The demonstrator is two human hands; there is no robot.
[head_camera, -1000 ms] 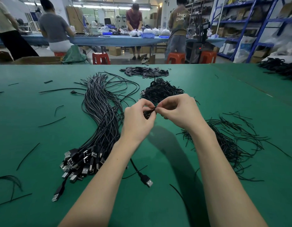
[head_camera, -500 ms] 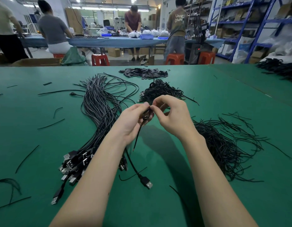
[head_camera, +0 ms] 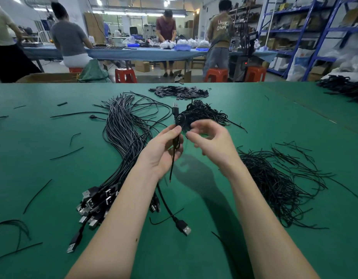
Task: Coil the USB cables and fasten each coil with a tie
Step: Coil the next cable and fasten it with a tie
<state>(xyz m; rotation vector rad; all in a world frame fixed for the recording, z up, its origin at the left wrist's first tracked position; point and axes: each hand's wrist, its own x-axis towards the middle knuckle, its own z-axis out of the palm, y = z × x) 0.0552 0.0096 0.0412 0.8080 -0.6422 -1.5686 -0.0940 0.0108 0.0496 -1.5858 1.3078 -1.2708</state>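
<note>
My left hand pinches a small coiled black USB cable between thumb and fingers, above the green table. The coil's plug sticks up and its loose end hangs down past my palm. My right hand hovers just right of the coil, blurred, fingers loosely curled and holding nothing that I can see. A long bundle of uncoiled black USB cables lies to the left, plugs toward me. A heap of black ties lies on the right.
A pile of tied coils sits behind my hands, and a flat pile of black pieces lies further back. Stray ties dot the left side. One loose USB plug lies near my forearms. Several people work at a far blue table.
My right hand has let go of the coil and drawn slightly right. The left hand has turned the coil upright, so its plug now points up.
</note>
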